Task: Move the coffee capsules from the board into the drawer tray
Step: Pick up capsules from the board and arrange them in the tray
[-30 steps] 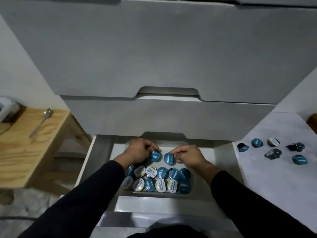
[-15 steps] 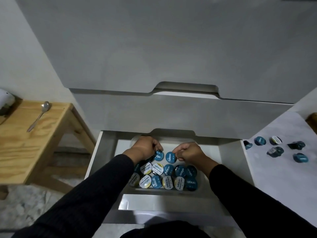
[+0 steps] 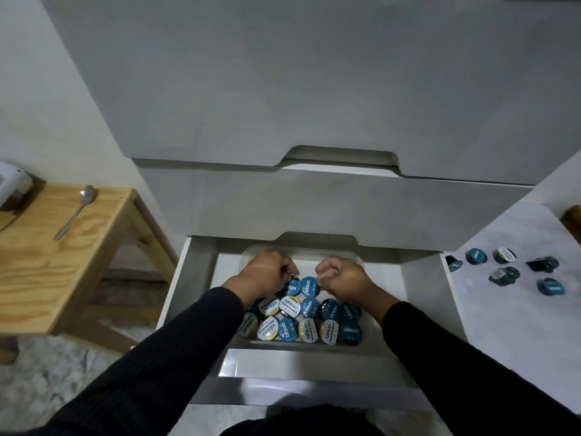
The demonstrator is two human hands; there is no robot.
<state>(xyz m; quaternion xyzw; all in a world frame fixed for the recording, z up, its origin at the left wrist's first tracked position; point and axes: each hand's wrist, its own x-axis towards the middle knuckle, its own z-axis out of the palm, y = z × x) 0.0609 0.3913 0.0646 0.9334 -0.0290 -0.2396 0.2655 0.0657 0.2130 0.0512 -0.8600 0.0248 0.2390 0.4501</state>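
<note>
Blue and yellow foil lids fill the near part of the clear plastic tray [image 3: 361, 349], which sits inside the open bottom drawer [image 3: 418, 297] of a grey cabinet. The capsules there stand lid-up in tight rows, likely so more will fit. Both hands work at the back row: the left hand [image 3: 267, 275] has its fingers curled down onto a blue-lidded capsule [image 3: 293, 287], and the right hand [image 3: 342, 278] pinches the edge of the blue capsule [image 3: 309, 286] just beside it, the two capsules touching. Each appears to be seated into line with its neighbours, so this reads as the setting-down step, not a pick-up. The far end of the tray, beyond the hands, looks unfilled. On the white board [image 3: 503, 325] to the right, six loose capsules [image 3: 503, 274] remain scattered, some lying on their sides, well apart from the drawer, so the job looks mostly done but unfinished. A spoon [image 3: 75, 212] lies on the wooden stool [image 3: 47, 262] at left.
</note>
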